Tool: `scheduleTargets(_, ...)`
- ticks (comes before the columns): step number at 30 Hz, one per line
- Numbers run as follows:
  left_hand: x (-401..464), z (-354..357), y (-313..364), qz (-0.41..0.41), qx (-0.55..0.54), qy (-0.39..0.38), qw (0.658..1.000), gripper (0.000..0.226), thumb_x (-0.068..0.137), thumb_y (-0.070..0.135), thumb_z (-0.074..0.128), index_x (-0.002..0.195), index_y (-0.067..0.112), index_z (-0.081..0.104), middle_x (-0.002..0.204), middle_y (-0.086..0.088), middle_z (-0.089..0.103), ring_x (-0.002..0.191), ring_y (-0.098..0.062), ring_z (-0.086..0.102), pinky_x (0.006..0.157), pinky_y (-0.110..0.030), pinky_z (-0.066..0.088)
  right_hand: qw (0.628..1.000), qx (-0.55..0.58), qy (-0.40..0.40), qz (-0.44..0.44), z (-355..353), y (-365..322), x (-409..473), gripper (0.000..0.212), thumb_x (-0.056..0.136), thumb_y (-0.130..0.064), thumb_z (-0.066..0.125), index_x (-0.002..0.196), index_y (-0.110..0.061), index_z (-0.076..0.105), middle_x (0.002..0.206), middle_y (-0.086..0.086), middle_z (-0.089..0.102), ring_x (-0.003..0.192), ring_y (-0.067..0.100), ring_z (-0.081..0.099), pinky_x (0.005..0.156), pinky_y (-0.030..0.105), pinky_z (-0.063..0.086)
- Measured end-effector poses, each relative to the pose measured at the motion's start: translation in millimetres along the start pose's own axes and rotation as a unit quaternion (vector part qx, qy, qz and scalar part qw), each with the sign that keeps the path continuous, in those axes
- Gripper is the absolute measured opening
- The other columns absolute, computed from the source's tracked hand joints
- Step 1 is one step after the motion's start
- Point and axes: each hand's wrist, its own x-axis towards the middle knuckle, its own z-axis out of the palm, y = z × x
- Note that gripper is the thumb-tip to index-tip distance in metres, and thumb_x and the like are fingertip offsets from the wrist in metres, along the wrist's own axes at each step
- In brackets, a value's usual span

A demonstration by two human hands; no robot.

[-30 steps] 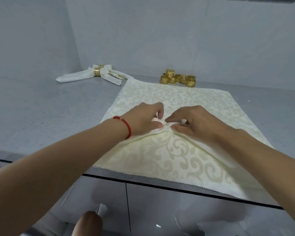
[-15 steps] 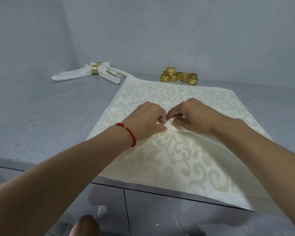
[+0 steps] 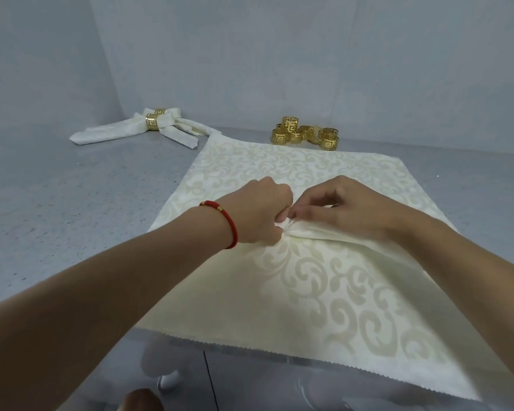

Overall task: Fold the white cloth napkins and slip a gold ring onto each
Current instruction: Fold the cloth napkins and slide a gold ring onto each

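Note:
A white napkin [image 3: 324, 292] with a pale scroll pattern lies spread on the grey counter, its near edge hanging over the front. At its middle my left hand [image 3: 258, 215], with a red bracelet on the wrist, pinches a bunched peak of the cloth. My right hand [image 3: 339, 209] meets it from the right, fingertips gripping the same gathered fold. A pile of several gold rings [image 3: 306, 134] sits just past the napkin's far edge. Two folded napkins [image 3: 137, 129], each in a gold ring [image 3: 152, 123], lie at the back left.
The grey speckled counter [image 3: 72, 218] ends in a corner of grey walls behind the rings. Glossy cabinet fronts [image 3: 250, 387] run below the front edge.
Both hands have closed tighter on the napkin's middle and drawn the cloth into a raised pinch. The view has shifted slightly closer.

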Motion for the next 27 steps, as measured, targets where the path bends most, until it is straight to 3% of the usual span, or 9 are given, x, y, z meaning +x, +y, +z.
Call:
scheduleTargets(3, 1, 3, -5, -0.003, -0.026, 0.009, 1.0, 0.031, 0.078, 0.025, 0.072, 0.072, 0.029, 0.042, 0.087, 0.006, 0.047, 0.092, -0.022, 0.051, 0.069, -0.029, 0.044, 0.994, 0.105, 0.0, 0.033, -8, 8, 2, 0.02, 0.102, -0.029, 0.061, 0.105, -0.026, 0.08, 0.11, -0.01, 0.077, 0.109, 0.007, 0.07, 0.104, 0.035, 0.051)
scheduleTargets(8, 16, 2, -21, -0.016, 0.001, 0.029, 0.999, 0.032, 0.079, 0.025, 0.07, 0.072, 0.029, 0.039, 0.085, 0.006, 0.047, 0.087, -0.02, 0.047, 0.062, -0.026, 0.033, 0.985, 0.159, 0.019, 0.062, -18, 22, 26, 0.023, 0.102, -0.031, 0.061, 0.105, -0.017, 0.08, 0.109, -0.002, 0.078, 0.106, 0.018, 0.072, 0.096, 0.037, 0.056)
scheduleTargets(10, 32, -1, -41, -0.035, 0.059, 0.095, 0.993, 0.025, 0.084, 0.019, 0.064, 0.076, 0.02, 0.04, 0.083, 0.002, 0.048, 0.081, -0.022, 0.047, 0.061, -0.028, 0.03, 0.982, 0.128, 0.121, 0.07, -18, 33, 47, 0.021, 0.101, -0.033, 0.063, 0.1, -0.02, 0.08, 0.103, -0.006, 0.078, 0.101, 0.015, 0.072, 0.09, 0.032, 0.057)
scheduleTargets(13, 54, 2, -75, -0.115, 0.111, 0.186, 0.969, 0.016, 0.087, 0.007, 0.054, 0.083, 0.012, 0.039, 0.082, -0.008, 0.048, 0.084, -0.03, 0.052, 0.064, -0.033, 0.031, 0.949, 0.015, 0.294, 0.112, -16, 53, 87, 0.029, 0.102, -0.034, 0.055, 0.097, -0.016, 0.077, 0.098, -0.003, 0.076, 0.096, 0.016, 0.069, 0.077, 0.025, 0.05)
scheduleTargets(16, 64, 19, -93, -0.188, 0.086, 0.225, 0.952, 0.02, 0.086, 0.004, 0.056, 0.082, 0.013, 0.038, 0.081, -0.009, 0.051, 0.081, -0.03, 0.051, 0.065, -0.035, 0.031, 0.922, 0.016, 0.351, 0.164, -14, 77, 126, 0.046, 0.106, -0.035, 0.044, 0.1, 0.0, 0.072, 0.099, 0.014, 0.074, 0.095, 0.03, 0.067, 0.079, 0.038, 0.049)
scheduleTargets(19, 71, 32, -101, -0.209, 0.088, 0.235, 0.945, 0.019, 0.088, 0.007, 0.053, 0.084, 0.014, 0.037, 0.071, 0.001, 0.038, 0.076, -0.023, 0.046, 0.065, -0.033, 0.032, 0.89, -0.066, 0.401, 0.206, -26, 98, 161, 0.029, 0.106, -0.029, 0.046, 0.11, -0.006, 0.064, 0.107, 0.013, 0.067, 0.1, 0.033, 0.063, 0.074, 0.036, 0.042)
scheduleTargets(23, 73, 38, -106, -0.223, 0.089, 0.241, 0.94, 0.019, 0.091, 0.012, 0.05, 0.089, 0.016, 0.032, 0.069, 0.003, 0.037, 0.074, -0.021, 0.048, 0.063, -0.031, 0.033, 0.861, -0.201, 0.383, 0.269, -46, 122, 186, 0.032, 0.106, -0.034, 0.045, 0.131, -0.018, 0.056, 0.119, 0.013, 0.057, 0.112, 0.038, 0.058, 0.082, 0.044, 0.046)
scheduleTargets(27, 75, 36, -104, -0.212, 0.1, 0.248, 0.94, 0.02, 0.091, 0.013, 0.05, 0.09, 0.016, 0.03, 0.069, 0.005, 0.033, 0.073, -0.02, 0.044, 0.066, -0.031, 0.029, 0.855, -0.24, 0.331, 0.32, -54, 142, 208, 0.029, 0.103, -0.037, 0.047, 0.121, -0.019, 0.06, 0.113, 0.011, 0.056, 0.109, 0.038, 0.06, 0.085, 0.043, 0.048)
